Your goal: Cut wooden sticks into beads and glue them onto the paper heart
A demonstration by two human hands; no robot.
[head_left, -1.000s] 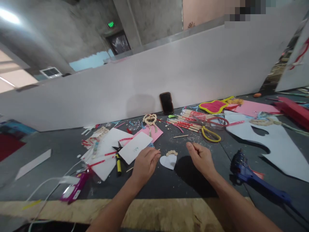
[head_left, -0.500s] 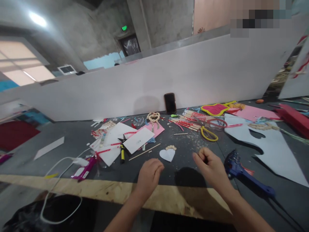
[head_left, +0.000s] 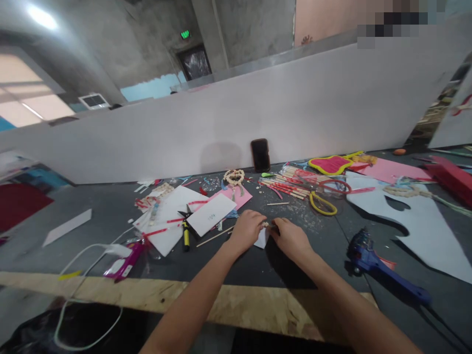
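Both hands meet over a small white heart-shaped card [head_left: 262, 239] with a row of light beads [head_left: 264, 224] along its upper edge. My left hand [head_left: 248, 229] covers the card's left side, its fingers closed at the beads. From the other side my right hand [head_left: 290, 238] pinches at the right end of the bead row. The fingers hide most of the card, and I cannot tell whether it is off the table. A thin wooden stick [head_left: 216, 237] lies left of my left hand. To the right of my right hand rests a blue glue gun [head_left: 387, 273].
Yellow-handled pliers [head_left: 186, 235] and white papers [head_left: 211, 214] lie left. Behind are a beaded bracelet [head_left: 233, 177], a phone [head_left: 260, 155] against the partition, red-and-wood sticks [head_left: 285, 184] and a yellow loop handle [head_left: 323, 204]. A cut white sheet [head_left: 424, 231] lies right. A white cable [head_left: 61, 314] hangs over the front edge.
My hands, apart on either side of the heart-shaped card before, have moved forward and together onto it. Their fingers now grip at its beaded edge.
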